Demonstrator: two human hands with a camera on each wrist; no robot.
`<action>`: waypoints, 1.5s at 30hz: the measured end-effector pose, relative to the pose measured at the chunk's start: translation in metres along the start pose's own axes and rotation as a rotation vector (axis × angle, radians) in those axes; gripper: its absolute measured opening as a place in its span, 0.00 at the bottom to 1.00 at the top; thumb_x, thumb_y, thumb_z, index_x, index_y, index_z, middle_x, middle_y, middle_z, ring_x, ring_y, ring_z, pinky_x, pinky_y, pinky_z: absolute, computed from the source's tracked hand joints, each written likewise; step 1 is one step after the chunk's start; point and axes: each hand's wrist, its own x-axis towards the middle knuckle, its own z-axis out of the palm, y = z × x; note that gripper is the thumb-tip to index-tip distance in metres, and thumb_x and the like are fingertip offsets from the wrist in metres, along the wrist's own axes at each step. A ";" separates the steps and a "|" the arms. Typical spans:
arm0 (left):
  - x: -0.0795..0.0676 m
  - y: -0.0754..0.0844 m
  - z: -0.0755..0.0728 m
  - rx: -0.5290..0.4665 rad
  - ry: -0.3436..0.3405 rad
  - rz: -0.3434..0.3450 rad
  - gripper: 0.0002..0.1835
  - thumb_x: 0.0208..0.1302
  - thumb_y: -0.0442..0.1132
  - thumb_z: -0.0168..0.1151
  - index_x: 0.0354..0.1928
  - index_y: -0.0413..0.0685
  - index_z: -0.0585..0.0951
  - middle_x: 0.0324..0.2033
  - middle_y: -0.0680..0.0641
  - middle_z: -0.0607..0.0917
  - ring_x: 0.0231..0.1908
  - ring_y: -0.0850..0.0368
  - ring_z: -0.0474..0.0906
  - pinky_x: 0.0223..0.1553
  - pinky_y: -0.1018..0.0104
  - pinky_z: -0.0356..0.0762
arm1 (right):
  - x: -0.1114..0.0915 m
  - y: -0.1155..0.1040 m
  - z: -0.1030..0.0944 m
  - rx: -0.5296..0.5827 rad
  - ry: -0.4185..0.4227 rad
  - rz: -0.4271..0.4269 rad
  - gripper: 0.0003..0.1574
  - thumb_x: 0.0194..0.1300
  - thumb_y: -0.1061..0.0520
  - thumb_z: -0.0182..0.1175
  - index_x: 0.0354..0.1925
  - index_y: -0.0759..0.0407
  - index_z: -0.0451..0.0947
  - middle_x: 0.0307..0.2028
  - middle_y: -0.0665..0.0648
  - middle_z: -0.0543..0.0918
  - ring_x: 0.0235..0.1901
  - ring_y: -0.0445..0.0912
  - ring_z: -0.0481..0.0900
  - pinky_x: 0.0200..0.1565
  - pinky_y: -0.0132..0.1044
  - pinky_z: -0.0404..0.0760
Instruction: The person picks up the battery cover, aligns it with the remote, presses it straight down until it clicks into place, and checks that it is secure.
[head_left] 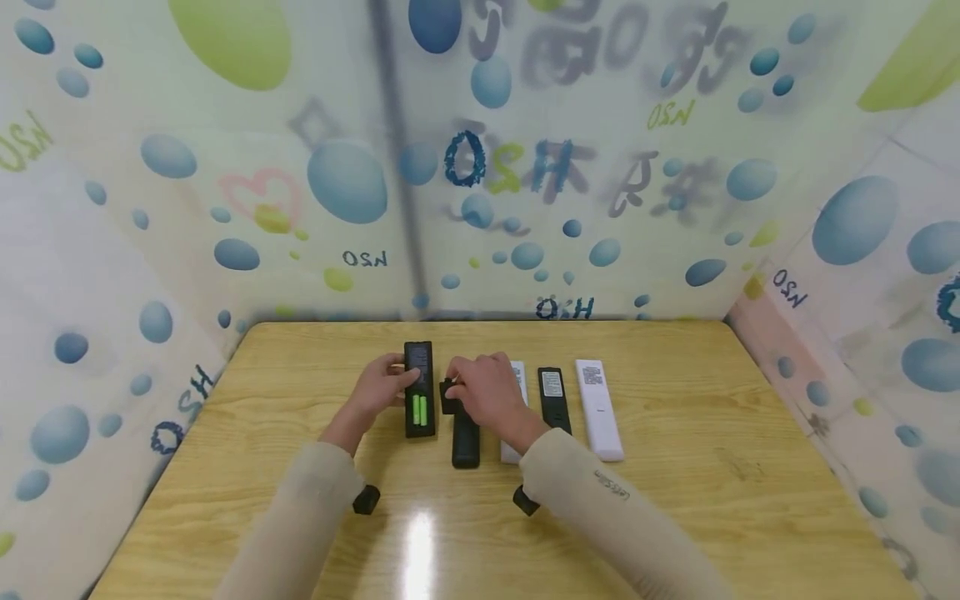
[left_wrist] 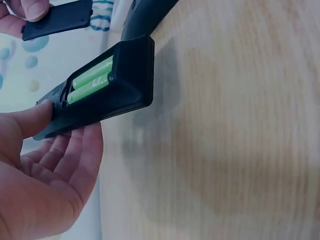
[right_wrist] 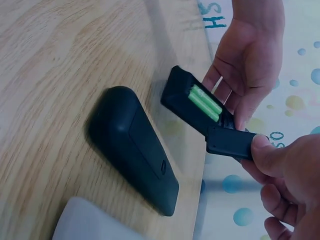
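Note:
A black remote control (head_left: pixel 420 367) is held in my left hand (head_left: pixel 380 385), thumb on its back and fingers beneath. Its battery compartment lies uncovered, with two green batteries (left_wrist: pixel 91 81) side by side inside. Between thumb and fingers my right hand (head_left: pixel 487 387) pinches a flat black battery cover (right_wrist: pixel 230 142). That cover is apart from the compartment, just right of the remote in the head view. Below the right hand a second black remote (right_wrist: pixel 132 150) lies on the table with its back cover on.
On the wooden table (head_left: pixel 675 517), a white remote (head_left: pixel 512 454) partly hidden by the right arm, a black remote (head_left: pixel 552 392) and another white remote (head_left: pixel 600 410) lie in a row to the right. A wall with printed bubbles (head_left: pixel 347 182) stands behind the table.

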 end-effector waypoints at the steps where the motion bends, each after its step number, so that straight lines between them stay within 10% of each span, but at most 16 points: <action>1: 0.000 -0.001 0.002 -0.003 -0.004 0.005 0.31 0.72 0.44 0.55 0.71 0.38 0.61 0.62 0.31 0.72 0.51 0.44 0.79 0.47 0.54 0.84 | -0.001 0.001 0.000 -0.003 0.000 0.001 0.15 0.63 0.42 0.63 0.46 0.44 0.80 0.36 0.43 0.87 0.36 0.43 0.79 0.54 0.43 0.74; 26: 0.000 -0.015 0.012 -0.059 -0.041 0.093 0.25 0.69 0.43 0.60 0.65 0.47 0.70 0.56 0.33 0.77 0.42 0.53 0.83 0.42 0.55 0.86 | -0.012 -0.006 0.020 0.097 0.025 -0.059 0.15 0.63 0.43 0.64 0.45 0.46 0.82 0.33 0.43 0.87 0.33 0.40 0.78 0.50 0.40 0.73; 45: 0.001 -0.019 0.014 -0.051 -0.039 0.093 0.27 0.70 0.44 0.59 0.68 0.49 0.68 0.57 0.33 0.76 0.43 0.53 0.82 0.41 0.56 0.86 | -0.006 -0.017 0.029 -0.076 -0.016 -0.104 0.16 0.66 0.39 0.59 0.48 0.44 0.79 0.37 0.41 0.87 0.40 0.41 0.80 0.56 0.41 0.72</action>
